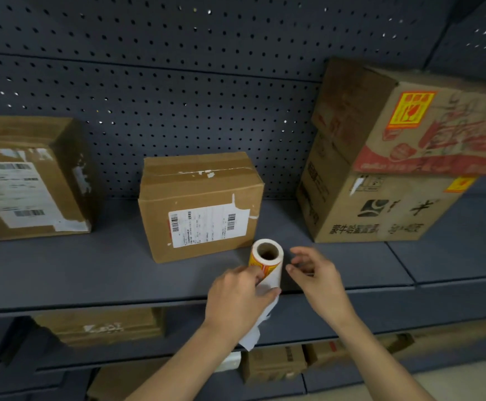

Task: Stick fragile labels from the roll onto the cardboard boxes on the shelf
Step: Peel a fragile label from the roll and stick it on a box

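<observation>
My left hand (240,299) grips the roll of fragile labels (266,263) from below, its open core facing up; white backing paper (254,334) trails down under the hand. Just right of the roll hovers my right hand (315,277), fingers loosely curled and holding nothing. A small cardboard box (199,205) with a white shipping label stands on the shelf right behind the roll. At the right, two stacked boxes each carry a yellow-red fragile label: the upper box (403,111) and the lower box (380,209). A third box (30,180) stands far left.
The grey shelf board (91,270) runs across the view, with a perforated back panel (178,96) behind the boxes. Lower shelves hold more cardboard boxes (103,325). Bare shelf lies between the left and middle boxes.
</observation>
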Demonstrator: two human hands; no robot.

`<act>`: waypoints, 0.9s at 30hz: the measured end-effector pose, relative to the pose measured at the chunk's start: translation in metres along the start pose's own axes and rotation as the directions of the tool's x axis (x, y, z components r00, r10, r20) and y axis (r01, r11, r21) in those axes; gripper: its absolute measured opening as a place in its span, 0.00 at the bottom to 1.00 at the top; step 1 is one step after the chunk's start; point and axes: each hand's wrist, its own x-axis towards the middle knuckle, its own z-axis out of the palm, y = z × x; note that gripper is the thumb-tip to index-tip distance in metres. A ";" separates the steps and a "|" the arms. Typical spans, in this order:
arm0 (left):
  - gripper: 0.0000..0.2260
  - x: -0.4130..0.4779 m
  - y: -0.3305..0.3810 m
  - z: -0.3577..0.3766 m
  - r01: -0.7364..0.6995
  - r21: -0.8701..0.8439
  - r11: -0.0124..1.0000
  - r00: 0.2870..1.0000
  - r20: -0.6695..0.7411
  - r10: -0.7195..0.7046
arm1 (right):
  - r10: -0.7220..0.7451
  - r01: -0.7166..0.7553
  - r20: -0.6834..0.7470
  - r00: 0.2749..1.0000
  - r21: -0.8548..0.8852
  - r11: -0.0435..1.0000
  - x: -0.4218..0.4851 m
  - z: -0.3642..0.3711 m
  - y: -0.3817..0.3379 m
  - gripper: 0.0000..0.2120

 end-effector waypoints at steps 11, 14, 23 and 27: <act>0.04 0.029 0.016 0.007 0.036 -0.311 0.950 0.998 -0.045 -0.053 | 0.027 -0.028 0.017 1.000 0.093 0.995 -0.008 -0.005 -0.007 0.12; 0.04 0.031 0.016 -0.001 0.048 -0.514 0.856 0.991 -0.085 -0.107 | 0.029 -0.030 0.009 1.000 0.134 0.990 -0.006 -0.006 -0.010 0.10; 0.10 0.010 -0.014 -0.019 0.068 -0.759 0.647 0.997 0.033 -0.066 | -0.010 -0.033 0.109 0.994 0.381 0.924 -0.001 0.009 -0.041 0.09; 0.14 0.003 -0.020 -0.026 0.109 -0.802 0.587 0.994 0.101 -0.047 | -0.042 -0.049 0.198 0.979 0.431 0.901 0.000 0.017 -0.050 0.14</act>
